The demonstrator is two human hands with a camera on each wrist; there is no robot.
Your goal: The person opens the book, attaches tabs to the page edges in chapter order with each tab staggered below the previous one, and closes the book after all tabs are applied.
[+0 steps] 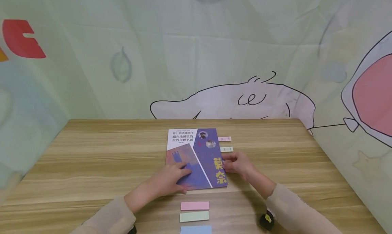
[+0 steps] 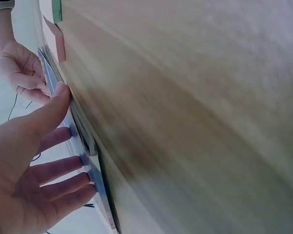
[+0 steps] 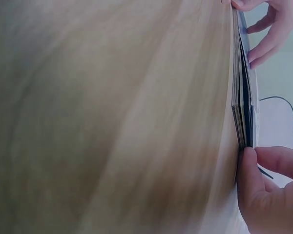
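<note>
A thin blue and white book (image 1: 206, 160) with yellow characters on its cover lies on the table. My left hand (image 1: 169, 177) rests over its lower left part; in the left wrist view the fingers (image 2: 61, 170) spread over the cover and the thumb is at the near edge. At the right edge, my right hand (image 1: 240, 164) pinches the book between thumb (image 3: 249, 175) and forefinger. In the right wrist view the book's pages (image 3: 238, 109) part slightly near that corner. A pink tab (image 1: 225, 139) and a pale green tab (image 1: 227, 149), both with writing, stick out from the right side.
Near the table's front lie a pink sticky-note pad (image 1: 195, 205), a green pad (image 1: 194, 216) and a blue pad (image 1: 196, 230). The wooden table (image 1: 107, 152) ends at a printed cloth backdrop (image 1: 92, 74). A black round object (image 1: 267, 220) hangs by the right sleeve.
</note>
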